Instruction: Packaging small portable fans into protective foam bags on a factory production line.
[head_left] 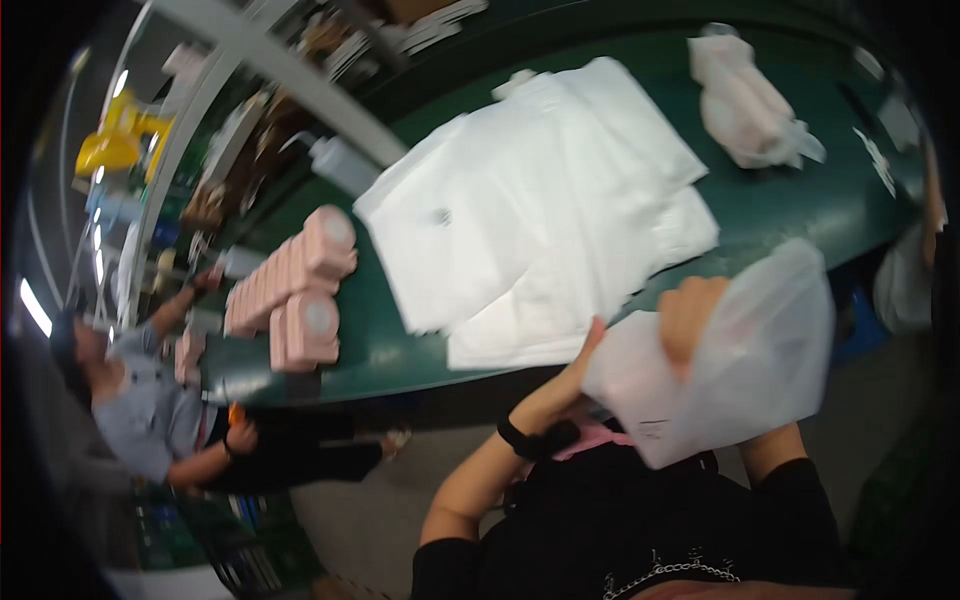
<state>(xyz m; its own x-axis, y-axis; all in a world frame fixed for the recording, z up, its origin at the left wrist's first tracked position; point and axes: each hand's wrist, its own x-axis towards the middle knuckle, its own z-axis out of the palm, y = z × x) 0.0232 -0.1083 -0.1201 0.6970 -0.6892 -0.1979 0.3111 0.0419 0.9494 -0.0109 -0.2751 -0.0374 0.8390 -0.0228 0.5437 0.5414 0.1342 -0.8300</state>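
Note:
A translucent white plastic bag (765,350) is up in front of my body, with a faint pinkish shape showing through its left part. My left hand (583,368) grips the bag's left side; the thumb shows and the other fingers are hidden behind the plastic. My right hand (692,312) is curled into a fist at the top of the bag, closed on its film, while the bag covers most of the right forearm. Just beyond both hands, a stack of flat white bags (540,200) lies on the green table (400,362).
Rows of pink boxes (300,270) with round pale labels stand left of the stack. A wrapped pink item (745,105) lies at far right. Behind the boxes is a white squeeze bottle (343,165). A metal post (300,80) crosses upper left. Another person (160,410) works at left.

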